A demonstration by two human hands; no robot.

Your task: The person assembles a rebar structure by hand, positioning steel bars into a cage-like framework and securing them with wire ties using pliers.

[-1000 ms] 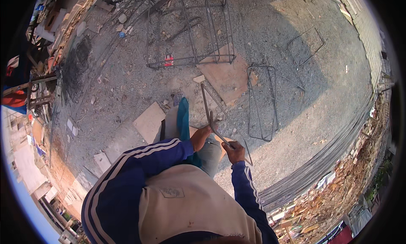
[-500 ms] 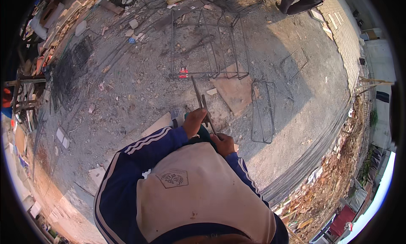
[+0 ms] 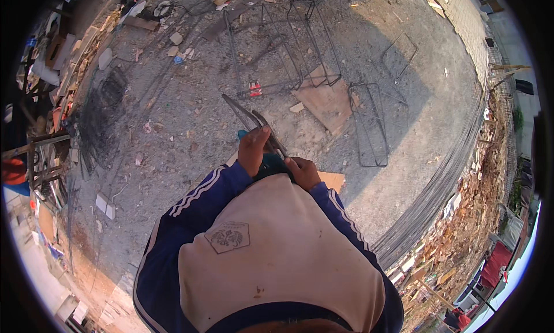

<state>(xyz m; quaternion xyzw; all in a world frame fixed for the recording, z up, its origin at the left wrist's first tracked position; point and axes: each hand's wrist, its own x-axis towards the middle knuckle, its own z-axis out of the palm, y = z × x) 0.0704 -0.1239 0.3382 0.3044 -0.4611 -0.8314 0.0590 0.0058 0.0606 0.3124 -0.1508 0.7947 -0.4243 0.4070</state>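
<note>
Two long, thin dark metal bars [image 3: 239, 109] rise from my hands and point up and to the left, over the ground in front of my body. I cannot tell whether they are joined. My left hand [image 3: 252, 150] is closed around their middle, thumb up. Lower and to the right, my right hand [image 3: 303, 172] grips their near end, fingers curled and partly hidden. Just beyond the bars, a small red-and-white packet [image 3: 254, 89] lies on the dirt. Under my hands a patch of dark green cloth [image 3: 271, 163] shows.
Bent steel-rod frames [image 3: 297, 82] lie ahead, partly over a brown board [image 3: 329, 102]. Another narrow rod frame [image 3: 369, 125] is to their right. A long bundle of steel rods [image 3: 435, 200] runs along the right side. Scrap wood [image 3: 86, 41] is piled at far left.
The bars have swung left, and both hands have moved slightly up in the view. The whole scene has shifted a little, and the dark object at the upper right has left the view.
</note>
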